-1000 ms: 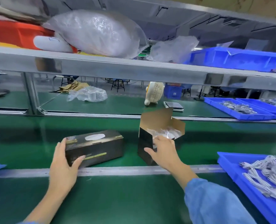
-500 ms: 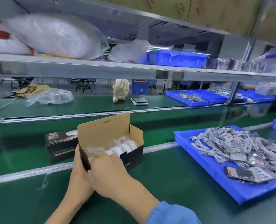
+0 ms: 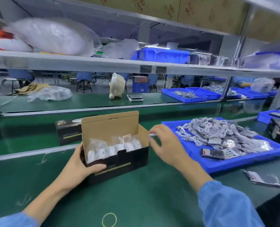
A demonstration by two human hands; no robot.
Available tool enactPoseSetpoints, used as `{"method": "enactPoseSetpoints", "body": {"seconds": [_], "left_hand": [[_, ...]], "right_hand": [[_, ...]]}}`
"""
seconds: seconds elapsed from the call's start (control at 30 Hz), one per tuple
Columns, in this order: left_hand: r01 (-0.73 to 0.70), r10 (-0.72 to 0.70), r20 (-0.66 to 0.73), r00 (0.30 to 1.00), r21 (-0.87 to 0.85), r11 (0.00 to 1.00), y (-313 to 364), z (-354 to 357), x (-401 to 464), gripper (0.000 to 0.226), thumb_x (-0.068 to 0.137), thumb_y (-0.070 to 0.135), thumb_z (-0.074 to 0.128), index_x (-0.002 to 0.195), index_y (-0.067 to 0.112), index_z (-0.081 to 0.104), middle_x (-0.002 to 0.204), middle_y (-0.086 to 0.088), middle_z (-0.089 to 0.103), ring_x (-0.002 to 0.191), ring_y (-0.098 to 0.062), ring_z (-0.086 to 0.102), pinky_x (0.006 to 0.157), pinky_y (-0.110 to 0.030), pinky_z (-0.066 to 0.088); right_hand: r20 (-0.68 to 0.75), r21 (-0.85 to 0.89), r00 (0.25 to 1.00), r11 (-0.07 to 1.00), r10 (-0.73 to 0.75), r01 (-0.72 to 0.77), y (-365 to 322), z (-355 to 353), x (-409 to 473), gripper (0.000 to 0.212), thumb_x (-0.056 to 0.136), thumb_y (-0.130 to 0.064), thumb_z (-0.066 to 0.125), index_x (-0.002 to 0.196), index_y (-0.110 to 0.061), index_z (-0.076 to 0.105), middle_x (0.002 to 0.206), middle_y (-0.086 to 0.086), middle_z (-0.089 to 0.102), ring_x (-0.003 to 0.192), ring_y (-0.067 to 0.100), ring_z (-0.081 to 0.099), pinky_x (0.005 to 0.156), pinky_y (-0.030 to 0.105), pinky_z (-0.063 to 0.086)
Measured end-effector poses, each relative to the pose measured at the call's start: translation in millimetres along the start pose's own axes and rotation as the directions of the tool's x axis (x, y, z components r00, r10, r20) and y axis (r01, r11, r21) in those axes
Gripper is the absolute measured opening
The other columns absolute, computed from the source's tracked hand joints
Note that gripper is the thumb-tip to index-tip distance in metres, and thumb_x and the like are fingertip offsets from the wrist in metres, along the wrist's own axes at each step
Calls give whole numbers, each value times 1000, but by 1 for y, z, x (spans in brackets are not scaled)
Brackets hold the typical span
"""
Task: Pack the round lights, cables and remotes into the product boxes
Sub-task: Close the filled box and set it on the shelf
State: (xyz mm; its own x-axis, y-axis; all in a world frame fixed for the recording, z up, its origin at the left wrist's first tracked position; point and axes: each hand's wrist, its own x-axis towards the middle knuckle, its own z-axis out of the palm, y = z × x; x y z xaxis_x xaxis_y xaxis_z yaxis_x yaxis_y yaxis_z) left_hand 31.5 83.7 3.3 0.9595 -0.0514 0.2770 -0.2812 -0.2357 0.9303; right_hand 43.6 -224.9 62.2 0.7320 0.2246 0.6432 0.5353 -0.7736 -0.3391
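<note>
Several bagged round lights [image 3: 115, 147] sit side by side in a row inside the open product box [image 3: 118, 158], which stands on the green worktop [image 3: 136, 199] toward its near edge with its brown lid flap upright at the back, so the top stays clear for whatever goes in alongside the lights. The left hand [image 3: 80, 167] grips the box's left end, thumb curled across the black front panel and fingers hidden behind, which I judge is meant to steady the box while the other hand works. The right hand [image 3: 166, 143] hovers open with fingers spread just off the box's right end, between it and the blue tray [image 3: 218, 165]; it is blurred, holds nothing, and whether a fingertip touches the side flap cannot be told. That tray lies on the right part of the worktop, heaped with coiled white cables [image 3: 206, 131] and a few remotes [image 3: 220, 153] at its near edge, placed within easy reach, presumably so one of each can be added. A second, closed product box [image 3: 68, 133] rests behind the open one, farther back on the belt. One dark bagged item [image 3: 261, 177] lies loose on the worktop beside the tray's near right corner.
</note>
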Motion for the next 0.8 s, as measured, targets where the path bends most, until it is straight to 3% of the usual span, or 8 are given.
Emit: {"method": "enactPoseSetpoints", "body": {"seconds": [0.1,0.17,0.23,0.3,0.4,0.5,0.63,0.8], "left_hand": [[-2,3,7,1000,-39,999,5,12,-2,102,46,41,99,132,49,46,122,27,63,109,10,58,87,-18,43],[-25,27,39,999,-60,998,9,23,-3,96,43,46,94,125,60,46,123,31,61,109,13,56,89,-20,42],[-38,42,62,997,-68,997,13,36,-4,98,41,48,93,123,66,44,126,32,59,113,15,54,92,-22,41],[-47,54,84,995,-81,996,17,51,-5,99,42,47,93,123,70,41,128,33,57,116,17,51,93,-22,39],[-32,42,116,992,-86,996,21,68,-2,97,43,44,93,124,65,43,128,31,58,116,15,52,95,-20,38],[10,-5,142,990,-32,999,23,62,4,101,40,47,93,130,51,48,124,31,61,109,17,55,92,-19,40],[55,-57,42,997,55,997,8,15,13,110,33,47,93,134,37,52,123,26,64,110,10,57,98,-32,41],[164,-142,-112,984,225,960,-49,-43,44,110,56,30,96,145,16,33,137,-5,56,127,-28,54,105,-53,43]], "right_hand": [[-85,-328,950,892,302,-313,70,-52,-9,33,92,-24,60,122,-12,58,122,7,56,115,27,52,94,40,45],[33,-627,774,616,632,-476,116,-73,-29,46,93,-36,54,134,-19,49,139,9,46,128,31,43,102,42,40],[205,-665,607,564,768,-489,140,-77,-47,44,95,-45,46,135,-27,53,143,5,48,129,28,46,105,40,39],[328,-580,607,662,724,-475,144,-70,-47,36,99,-46,38,115,-29,65,135,1,57,120,25,53,98,36,42],[400,-525,595,706,697,-475,132,-62,-34,36,102,-40,34,88,-19,61,126,12,60,113,27,56,91,34,41],[478,-532,591,750,650,-394,115,-51,-25,40,104,-32,30,121,-9,58,136,16,51,126,30,46,99,36,37],[579,-472,601,827,551,-304,74,-27,-23,38,103,-14,25,129,-7,53,139,18,47,132,34,34,105,43,32],[685,-440,571,882,452,-171,3,16,-27,43,97,-24,35,138,-18,48,149,16,30,140,42,20,112,59,22]]}}
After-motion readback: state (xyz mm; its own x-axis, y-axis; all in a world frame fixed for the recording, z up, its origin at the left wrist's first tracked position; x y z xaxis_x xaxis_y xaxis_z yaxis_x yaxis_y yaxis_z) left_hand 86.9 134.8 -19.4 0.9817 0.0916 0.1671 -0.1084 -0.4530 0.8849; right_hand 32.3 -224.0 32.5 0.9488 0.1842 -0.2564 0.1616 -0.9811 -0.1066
